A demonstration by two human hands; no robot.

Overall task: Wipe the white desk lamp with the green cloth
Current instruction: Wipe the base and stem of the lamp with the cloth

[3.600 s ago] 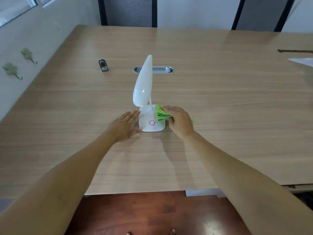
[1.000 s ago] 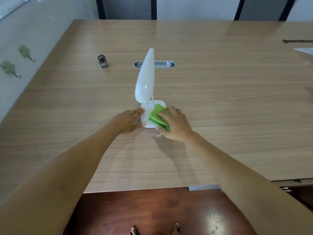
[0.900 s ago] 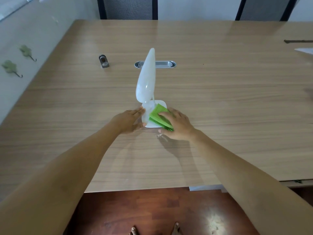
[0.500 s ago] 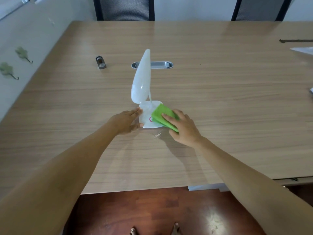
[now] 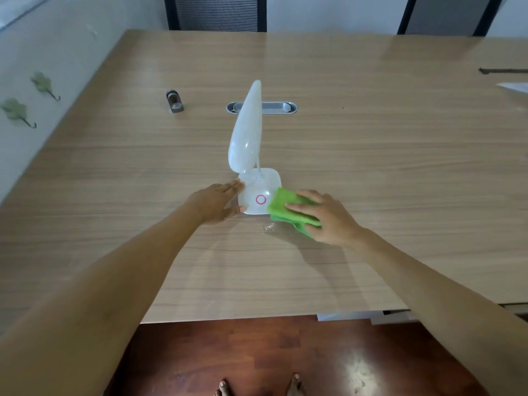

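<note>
- The white desk lamp (image 5: 258, 192) stands at the centre of the frame on the tabletop (image 5: 371, 155). Its head is tilted upward and the pink ring on its base is in plain view.
- Half a second ago your green cloth (image 5: 288, 211) covered the right part of the base and reached the ring. Now it has slid down and right, and only its left edge touches the base's lower right corner.
- That reads as the end of a stroke across the base. The head and the thin neck look not yet wiped, so I judge the task only partly done.
- Your right hand (image 5: 328, 217) lies on the cloth with fingers (image 5: 298, 207) spread flat, pressing it down rather than curled round it.
- Your left hand (image 5: 214, 202) has stayed against the base's left side, fingers extended and thumb at the lower edge, bracing rather than clasping.
- Count: one lamp, one cloth, two hands.
- Further out: one metal cable slot (image 5: 263, 107) behind the lamp, one small dark object (image 5: 174, 101) upper left, and two leaf-shaped hooks (image 5: 17, 111) on the wall at the left edge.
</note>
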